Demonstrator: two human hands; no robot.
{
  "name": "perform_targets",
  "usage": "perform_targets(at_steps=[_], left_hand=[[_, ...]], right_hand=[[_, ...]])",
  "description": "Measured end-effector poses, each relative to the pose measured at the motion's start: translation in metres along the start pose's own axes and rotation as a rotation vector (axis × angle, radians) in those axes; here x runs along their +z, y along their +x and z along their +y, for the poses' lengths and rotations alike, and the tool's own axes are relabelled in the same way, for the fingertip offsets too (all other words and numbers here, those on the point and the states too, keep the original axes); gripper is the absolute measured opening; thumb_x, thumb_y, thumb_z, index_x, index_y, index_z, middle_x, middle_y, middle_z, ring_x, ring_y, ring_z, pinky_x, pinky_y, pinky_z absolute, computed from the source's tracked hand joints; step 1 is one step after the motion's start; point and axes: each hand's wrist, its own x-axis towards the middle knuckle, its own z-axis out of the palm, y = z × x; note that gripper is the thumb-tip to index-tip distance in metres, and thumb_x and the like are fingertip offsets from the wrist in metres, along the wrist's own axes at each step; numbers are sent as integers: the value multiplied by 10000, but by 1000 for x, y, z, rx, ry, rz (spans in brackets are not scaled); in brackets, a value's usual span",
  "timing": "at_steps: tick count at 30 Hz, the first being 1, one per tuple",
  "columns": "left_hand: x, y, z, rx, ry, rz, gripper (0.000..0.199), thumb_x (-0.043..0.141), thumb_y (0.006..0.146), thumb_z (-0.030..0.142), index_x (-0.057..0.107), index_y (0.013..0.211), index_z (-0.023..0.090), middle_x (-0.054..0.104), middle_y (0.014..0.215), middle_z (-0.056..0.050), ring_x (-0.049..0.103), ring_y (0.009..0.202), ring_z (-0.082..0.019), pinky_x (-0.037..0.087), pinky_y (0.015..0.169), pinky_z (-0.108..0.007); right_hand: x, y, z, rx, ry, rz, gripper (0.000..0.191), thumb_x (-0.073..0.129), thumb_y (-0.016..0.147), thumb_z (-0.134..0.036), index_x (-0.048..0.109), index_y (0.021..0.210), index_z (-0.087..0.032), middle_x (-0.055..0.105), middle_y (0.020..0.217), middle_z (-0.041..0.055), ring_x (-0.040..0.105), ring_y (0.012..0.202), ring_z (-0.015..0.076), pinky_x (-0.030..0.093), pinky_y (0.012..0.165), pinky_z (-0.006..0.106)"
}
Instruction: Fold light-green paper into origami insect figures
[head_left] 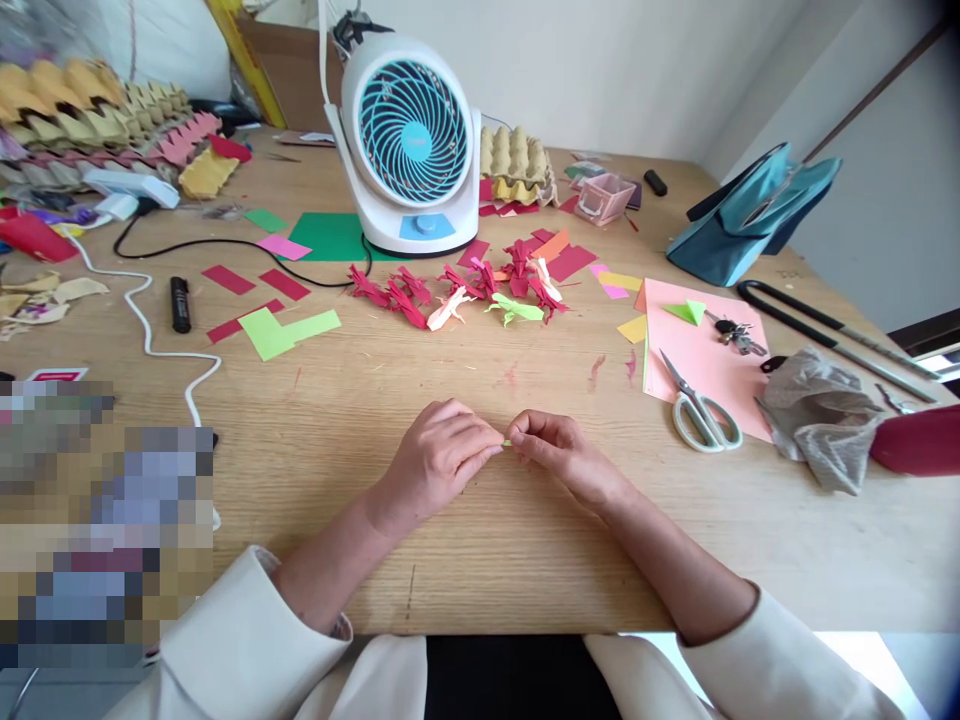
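**Bare wooden tabletop [517, 560], and a sliver of light-green paper [507, 442] between my hands**

The paper sits at the near, middle part of the surface, so little of it showing that I can't tell its shape or how many folds it carries. I'd judge it next to weightless: thin, a bit crisp, not slippery, but quick to take a stray crease and liable to tear if I pulled both ends apart. The edges are the place to hold it, thumb against forefinger, with light pressure along a fold rather than a squeeze across the middle.

My left hand [448, 450] has its fingers laid together, their tips closed with the thumb at the sliver's left end. My right hand [562, 455] curls in, thumb and forefinger pinched on the other end.

Beyond my hands lie red folded figures [520, 265] and a green folded figure [517, 311], with a white fan [416, 140] behind them. Off to my left are a light-green offcut [270, 335] and a black marker [180, 305]. To my right, scissors [698, 398] rest with their blades over a pink sheet [664, 345], well apart from my fingers.
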Motion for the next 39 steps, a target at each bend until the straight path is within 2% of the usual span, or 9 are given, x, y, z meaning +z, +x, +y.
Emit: perform_targets(at_steps=[7,16,30,39], left_hand=[[4,-1,5,-60,-24,28,66,646,896,209,666,838,184,686,737,-9,571,782,-170,455,755,-312],[7,-3,5,-107,-138,45,106,632,908,220,649,809,187,675,751,-9,550,749,-151,439,733,-301],[8,-2,5,-111,-156,70,78,643,900,206,670,827,195,688,753,-6,544,754,-151,434,728,-294],[11,-2,4,-136,-172,64,80,639,891,157,659,820,189,673,760,-8,546,762,-152,434,733,-294]], right_hand=[[3,-1,1,69,56,7,296,663,814,-449,600,758,-166,487,674,-31,373,627,102,265,604,262],[0,2,2,100,111,-9,353,756,712,-497,655,737,-159,485,647,-28,376,626,105,286,590,254],[-7,7,-2,106,35,-38,390,773,679,-518,647,704,-150,529,579,-29,421,575,97,312,574,255],[-6,6,0,104,-28,-20,422,782,659,-540,651,709,-142,480,564,-46,379,548,82,275,525,240]])
